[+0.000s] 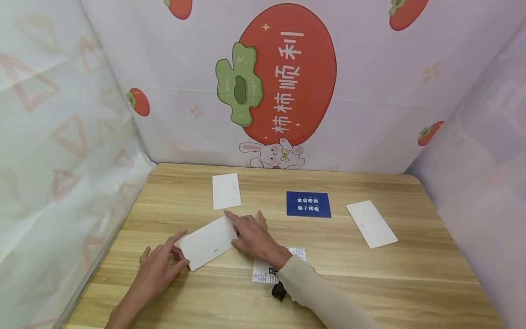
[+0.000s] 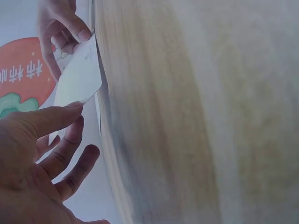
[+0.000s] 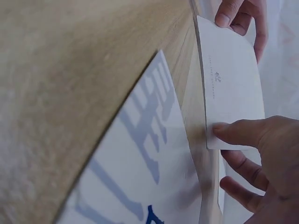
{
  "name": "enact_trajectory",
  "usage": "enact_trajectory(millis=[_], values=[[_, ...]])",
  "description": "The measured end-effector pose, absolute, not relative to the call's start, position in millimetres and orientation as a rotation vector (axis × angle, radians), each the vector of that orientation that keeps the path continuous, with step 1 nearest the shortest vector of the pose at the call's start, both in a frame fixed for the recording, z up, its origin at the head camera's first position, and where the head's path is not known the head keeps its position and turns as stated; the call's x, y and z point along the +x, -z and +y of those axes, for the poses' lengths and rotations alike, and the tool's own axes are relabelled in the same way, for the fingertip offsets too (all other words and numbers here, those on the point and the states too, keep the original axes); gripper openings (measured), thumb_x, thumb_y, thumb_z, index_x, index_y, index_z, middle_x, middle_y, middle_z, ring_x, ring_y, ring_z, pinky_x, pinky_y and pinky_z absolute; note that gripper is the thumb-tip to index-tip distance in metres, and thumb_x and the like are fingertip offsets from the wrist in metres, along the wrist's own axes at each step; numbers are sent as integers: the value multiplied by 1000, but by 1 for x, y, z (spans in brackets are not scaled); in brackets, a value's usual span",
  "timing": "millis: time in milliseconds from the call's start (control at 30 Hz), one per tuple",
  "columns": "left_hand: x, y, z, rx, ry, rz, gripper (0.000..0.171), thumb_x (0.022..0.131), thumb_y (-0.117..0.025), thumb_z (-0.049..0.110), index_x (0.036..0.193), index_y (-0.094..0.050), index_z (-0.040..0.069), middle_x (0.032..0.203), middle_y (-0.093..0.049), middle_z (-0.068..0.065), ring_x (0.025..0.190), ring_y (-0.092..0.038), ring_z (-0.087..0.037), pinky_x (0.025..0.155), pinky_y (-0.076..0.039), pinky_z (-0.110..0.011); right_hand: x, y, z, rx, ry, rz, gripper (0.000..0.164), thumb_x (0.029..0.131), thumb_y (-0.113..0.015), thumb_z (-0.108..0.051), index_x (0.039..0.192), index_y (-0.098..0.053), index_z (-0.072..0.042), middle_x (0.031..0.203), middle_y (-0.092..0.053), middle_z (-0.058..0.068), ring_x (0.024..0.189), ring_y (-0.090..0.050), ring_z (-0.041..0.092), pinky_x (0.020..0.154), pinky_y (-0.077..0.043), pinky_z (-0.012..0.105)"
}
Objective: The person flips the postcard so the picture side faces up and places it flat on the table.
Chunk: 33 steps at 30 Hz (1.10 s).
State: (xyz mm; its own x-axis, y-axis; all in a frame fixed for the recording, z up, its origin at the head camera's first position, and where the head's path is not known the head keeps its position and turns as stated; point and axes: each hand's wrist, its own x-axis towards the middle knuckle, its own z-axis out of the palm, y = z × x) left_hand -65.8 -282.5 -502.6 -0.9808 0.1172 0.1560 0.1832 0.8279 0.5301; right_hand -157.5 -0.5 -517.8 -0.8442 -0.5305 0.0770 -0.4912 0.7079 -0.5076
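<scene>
Between both hands a white card [image 1: 208, 243] is held slightly above the table, its face blank except for small print. At its left end my left hand [image 1: 161, 265] pinches the edge between thumb and fingers, as the left wrist view also shows. My right hand [image 1: 254, 235] pinches the opposite end, with the thumb [image 3: 238, 132] on the printed face and the other fingers behind. Under my right forearm lies a white card with large grey-blue characters [image 3: 140, 140], partly hidden in the head view by the sleeve.
Farther back on the wooden table [image 1: 328, 292] lie a white card [image 1: 226, 191] and a dark blue card with white characters [image 1: 308, 204]. To the right is another white card [image 1: 371, 224]. A patterned cloth [image 1: 176, 132] hangs behind the table, with more cloth at the sides.
</scene>
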Motion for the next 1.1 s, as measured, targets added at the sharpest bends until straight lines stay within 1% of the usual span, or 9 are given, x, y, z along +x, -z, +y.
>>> enact_trajectory(millis=[67, 133, 300, 400, 567, 700, 800, 900, 1100], values=[[-66, 502, -283, -232, 860, -2876, 80, 85, -92, 8, 155, -53, 14, 90, -71, 16, 99, -70, -28, 107, -22, -91, -158, 518, 0, -856, 844, 2837, 85, 100, -77, -17, 172, -34, -23, 96, -62, -10, 132, -64, 19, 131, -13, 75], [-65, 502, -283, -229, 858, -2864, 75, 86, -91, 8, 152, -56, 13, 89, -72, 15, 99, -70, -30, 107, -22, -91, -158, 518, 0, -860, 858, 2843, 84, 100, -77, -16, 172, -34, -23, 96, -62, -11, 130, -64, 18, 131, -13, 76], [-65, 501, -283, -238, 850, -2834, 60, 87, -90, 7, 141, -63, 14, 88, -71, 15, 100, -71, -30, 107, -24, -91, -159, 516, 1, -868, 865, 2863, 82, 100, -78, -16, 171, -37, -23, 100, -67, -9, 124, -66, 17, 131, -14, 75], [-64, 500, -283, -242, 867, -2816, 52, 90, -88, 7, 136, -65, 15, 88, -72, 14, 101, -71, -30, 107, -24, -90, -159, 516, 2, -876, 876, 2873, 79, 100, -78, -16, 169, -40, -24, 103, -72, -9, 123, -67, 17, 131, -14, 75], [-64, 496, -282, -234, 902, -2800, 39, 96, -82, 8, 132, -67, 12, 90, -74, 8, 105, -72, -35, 108, -23, -90, -160, 516, 4, -898, 916, 2888, 68, 102, -77, -17, 163, -48, -23, 107, -78, -6, 127, -68, 19, 131, -13, 75], [-64, 494, -283, -234, 910, -2778, 32, 97, -82, 8, 126, -68, 10, 94, -77, 3, 109, -71, -40, 110, -22, -89, -160, 514, 6, -902, 934, 2906, 58, 103, -77, -19, 156, -54, -23, 107, -79, -5, 130, -68, 21, 131, -14, 75], [-64, 494, -283, -235, 909, -2754, 24, 96, -82, 8, 117, -69, 13, 98, -78, 1, 108, -71, -39, 111, -22, -88, -161, 514, 7, -906, 938, 2912, 52, 103, -78, -21, 150, -57, -23, 107, -80, -5, 130, -69, 21, 131, -13, 75], [-64, 494, -284, -238, 905, -2742, 20, 96, -82, 9, 110, -69, 16, 101, -79, 0, 107, -70, -38, 112, -22, -87, -161, 513, 7, -918, 946, 2918, 46, 103, -78, -22, 145, -60, -22, 107, -81, -4, 128, -69, 21, 132, -13, 74], [-65, 494, -286, -297, 901, -2734, 19, 96, -82, 9, 108, -70, 18, 102, -79, 1, 105, -71, -36, 110, -26, -87, -161, 509, 9, -955, 946, 2942, 36, 104, -77, -23, 137, -63, -19, 107, -83, -2, 124, -71, 22, 131, -14, 75]])
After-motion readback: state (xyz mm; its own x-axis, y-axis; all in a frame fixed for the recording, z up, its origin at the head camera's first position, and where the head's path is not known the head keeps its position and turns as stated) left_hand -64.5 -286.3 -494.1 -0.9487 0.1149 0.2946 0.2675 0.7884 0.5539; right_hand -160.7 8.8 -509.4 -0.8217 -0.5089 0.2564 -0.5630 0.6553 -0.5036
